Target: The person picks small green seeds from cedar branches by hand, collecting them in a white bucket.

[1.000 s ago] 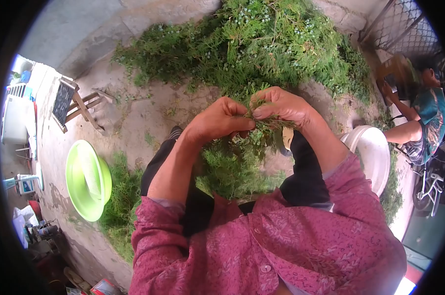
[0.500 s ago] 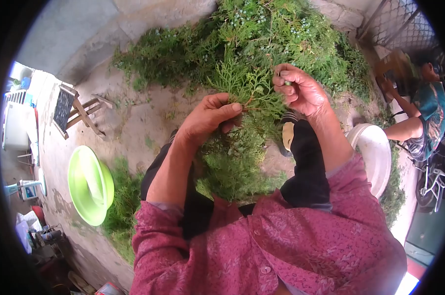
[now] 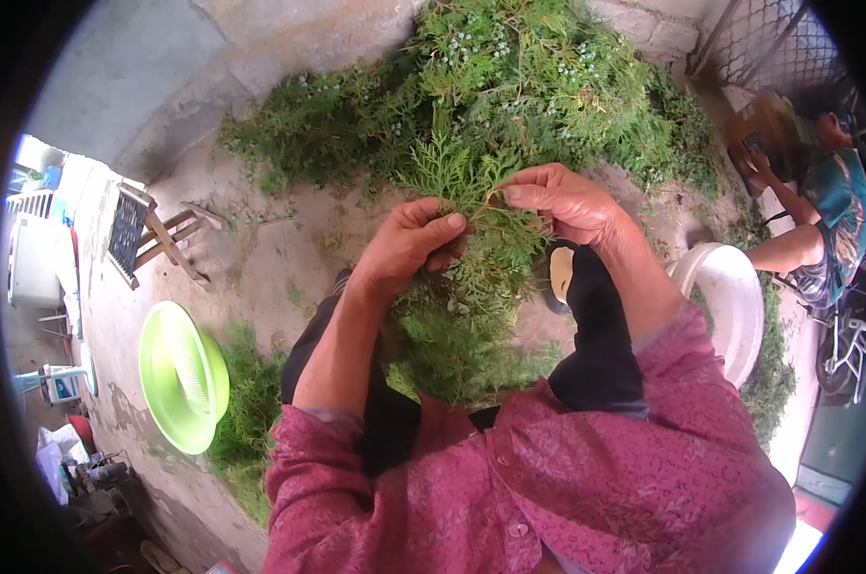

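Between my two hands is a green evergreen sprig [image 3: 442, 170] with flat, scaly leaves, like arborvitae. My left hand [image 3: 409, 237] grips its stem between thumb and fingers. The thumb and forefinger of my right hand [image 3: 578, 206] pinch the sprig near its middle; the other fingers curl under, and whatever they may hold is hidden. Below, more cut greenery [image 3: 461, 335] lies between my knees. Just beyond my hands rises a large heap of evergreen branches [image 3: 538, 86] dotted with small pale blue-green cones.
A lime-green basin [image 3: 218, 378] stands at the left beside loose greenery [image 3: 246, 411]. Farther back is a small folding stool [image 3: 155, 234]. At my right is a white bucket [image 3: 734, 306]. Another person [image 3: 825, 210] sits beyond it, near a wire mesh fence [image 3: 767, 43].
My right hand has moved left and slightly down, from beside the sprig onto it. The small green piece seen in its fingers earlier is out of sight. My left hand keeps its grip.
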A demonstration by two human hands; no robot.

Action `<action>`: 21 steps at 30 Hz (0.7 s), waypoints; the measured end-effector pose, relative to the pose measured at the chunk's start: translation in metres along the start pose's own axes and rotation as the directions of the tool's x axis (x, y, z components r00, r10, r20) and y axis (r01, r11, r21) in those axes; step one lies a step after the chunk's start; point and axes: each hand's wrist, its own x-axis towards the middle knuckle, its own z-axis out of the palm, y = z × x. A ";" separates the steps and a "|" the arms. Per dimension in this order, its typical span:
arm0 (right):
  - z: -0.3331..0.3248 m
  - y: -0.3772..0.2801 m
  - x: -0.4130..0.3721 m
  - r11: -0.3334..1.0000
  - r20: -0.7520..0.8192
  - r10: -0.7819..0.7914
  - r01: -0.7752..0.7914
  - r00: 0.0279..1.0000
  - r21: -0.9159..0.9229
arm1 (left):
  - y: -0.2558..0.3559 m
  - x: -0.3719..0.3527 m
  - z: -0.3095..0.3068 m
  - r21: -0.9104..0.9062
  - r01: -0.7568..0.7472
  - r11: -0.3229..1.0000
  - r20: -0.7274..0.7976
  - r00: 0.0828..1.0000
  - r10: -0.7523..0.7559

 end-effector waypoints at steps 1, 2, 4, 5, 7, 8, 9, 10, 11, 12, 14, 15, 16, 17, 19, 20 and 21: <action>0.001 0.001 0.000 1.000 0.058 0.008 -0.007 0.998 -0.011 | 0.000 0.000 0.000 0.007 0.005 1.000 -0.011 1.000 -0.005; 0.003 0.000 -0.001 1.000 0.051 -0.005 0.005 0.999 -0.007 | 0.000 -0.001 0.000 0.014 0.013 1.000 -0.022 1.000 -0.012; 0.006 -0.001 -0.002 0.999 0.043 -0.014 0.013 0.999 0.038 | -0.002 -0.001 0.000 0.000 0.016 1.000 -0.010 1.000 -0.016; 0.007 -0.002 -0.002 0.997 0.036 -0.025 0.022 0.999 0.080 | -0.002 -0.001 -0.001 -0.015 0.015 1.000 0.002 1.000 -0.015; 0.005 -0.001 -0.001 0.996 0.025 -0.026 0.024 0.999 0.083 | 0.000 -0.001 -0.001 0.006 0.013 1.000 0.019 1.000 -0.013; 0.004 -0.001 0.000 0.996 0.014 -0.028 0.027 1.000 0.084 | 0.001 -0.002 -0.001 0.026 0.008 1.000 0.035 0.999 -0.009; 0.004 0.001 0.002 0.996 0.014 -0.028 0.027 1.000 0.084 | 0.001 -0.002 0.001 0.027 0.008 1.000 0.035 0.999 -0.009; 0.006 0.004 0.004 0.967 -0.067 -0.180 0.164 0.981 -0.195 | 0.002 -0.002 0.004 0.053 0.031 0.998 0.001 1.000 -0.031; 0.008 0.006 0.006 0.846 -0.103 -0.342 0.258 0.934 -0.467 | 0.002 -0.001 0.007 0.079 0.055 0.995 -0.034 0.998 -0.053; 0.012 0.008 0.007 0.847 -0.105 -0.342 0.257 0.934 -0.466 | 0.000 0.000 0.009 0.079 0.057 0.995 -0.032 0.998 -0.055; 0.019 0.012 0.007 0.542 -0.095 -0.584 0.300 0.806 -0.785 | -0.005 0.002 0.011 0.168 0.093 0.981 -0.126 0.989 -0.072; 0.017 0.015 0.009 0.545 -0.100 -0.584 0.297 0.806 -0.784 | -0.005 0.002 0.011 0.170 0.097 0.981 -0.124 0.989 -0.076; 0.011 0.020 0.015 0.369 -0.078 -0.680 0.248 0.729 -0.896 | -0.004 0.000 0.010 0.219 0.074 0.973 -0.088 0.995 -0.056; 0.004 0.021 0.020 0.183 -0.032 -0.762 0.168 0.647 -0.969 | -0.004 -0.001 0.010 0.267 0.048 0.962 -0.050 0.998 -0.036; -0.011 0.008 0.020 0.321 -0.113 -0.723 0.187 0.681 -0.928 | -0.001 -0.005 0.008 0.241 0.027 0.970 -0.063 0.998 -0.012; -0.012 -0.008 0.013 0.805 -0.305 -0.470 0.261 0.828 -0.533 | -0.001 -0.007 0.007 0.203 0.000 0.979 -0.094 0.995 0.020; -0.014 -0.017 0.009 0.985 -0.283 -0.136 0.159 0.949 0.060 | -0.001 -0.007 0.007 0.196 -0.002 0.981 -0.102 0.994 0.022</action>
